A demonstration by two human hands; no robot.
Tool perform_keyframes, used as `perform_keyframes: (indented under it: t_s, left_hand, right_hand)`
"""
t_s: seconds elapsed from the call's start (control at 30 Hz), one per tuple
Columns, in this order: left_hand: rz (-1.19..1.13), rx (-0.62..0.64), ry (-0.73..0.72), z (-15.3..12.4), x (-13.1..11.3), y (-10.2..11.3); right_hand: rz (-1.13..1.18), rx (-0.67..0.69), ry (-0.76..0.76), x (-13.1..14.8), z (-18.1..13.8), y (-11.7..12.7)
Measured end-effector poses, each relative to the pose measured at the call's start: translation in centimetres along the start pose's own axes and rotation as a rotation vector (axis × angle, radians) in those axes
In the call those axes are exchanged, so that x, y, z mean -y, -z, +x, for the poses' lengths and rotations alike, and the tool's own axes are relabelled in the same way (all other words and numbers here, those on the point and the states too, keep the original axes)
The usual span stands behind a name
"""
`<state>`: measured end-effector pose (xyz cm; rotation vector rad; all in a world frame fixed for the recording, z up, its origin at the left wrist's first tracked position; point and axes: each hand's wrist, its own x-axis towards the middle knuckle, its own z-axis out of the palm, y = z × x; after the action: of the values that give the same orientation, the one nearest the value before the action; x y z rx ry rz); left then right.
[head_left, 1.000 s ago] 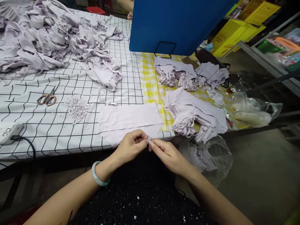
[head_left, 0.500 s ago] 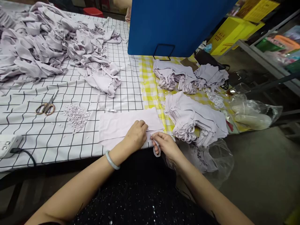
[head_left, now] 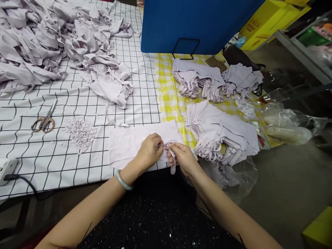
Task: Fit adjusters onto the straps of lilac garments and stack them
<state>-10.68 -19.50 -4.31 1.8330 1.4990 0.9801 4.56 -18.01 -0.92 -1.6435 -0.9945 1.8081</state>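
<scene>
My left hand [head_left: 149, 151] rests on a flat pale lilac fabric piece [head_left: 127, 142] at the table's near edge, its fingers pinched at the piece's right end. My right hand [head_left: 183, 158] meets it there, pinching a narrow lilac strap [head_left: 173, 166] whose loop hangs down over the table edge. The fingertips of both hands touch where strap and fabric meet. A pale green bangle [head_left: 123, 181] circles my left wrist.
Scissors [head_left: 43, 121] and small fabric clippings [head_left: 80, 131] lie on the left of the grid-patterned tablecloth [head_left: 77, 103]. A big heap of lilac fabric [head_left: 38, 38] fills the far left. Stacked finished pieces [head_left: 220, 131] sit right, near a blue panel [head_left: 192, 24] and plastic bags [head_left: 285, 124].
My hands rose from my lap to the fabric piece on the table edge, bringing the strap along. The view also shifted slightly down and left.
</scene>
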Motion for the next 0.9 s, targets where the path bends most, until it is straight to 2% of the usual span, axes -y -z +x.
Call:
perform_keyframes:
  t_s: [0.23,0.43,0.9]
  left_hand:
    - [0.006,0.018,0.037,0.16,-0.10,-0.15]
    - [0.005,-0.046,0.046,0.13,-0.39,-0.46]
    - [-0.015,-0.075,0.055,0.07,-0.54,-0.69]
  right_hand:
    - [-0.022,-0.027,-0.001,0.35,0.30,-0.18]
    - [-0.016,-0.093,0.030,0.42,-0.24,-0.40]
    - [-0.054,-0.101,0.062,0.29,-0.27,-0.63]
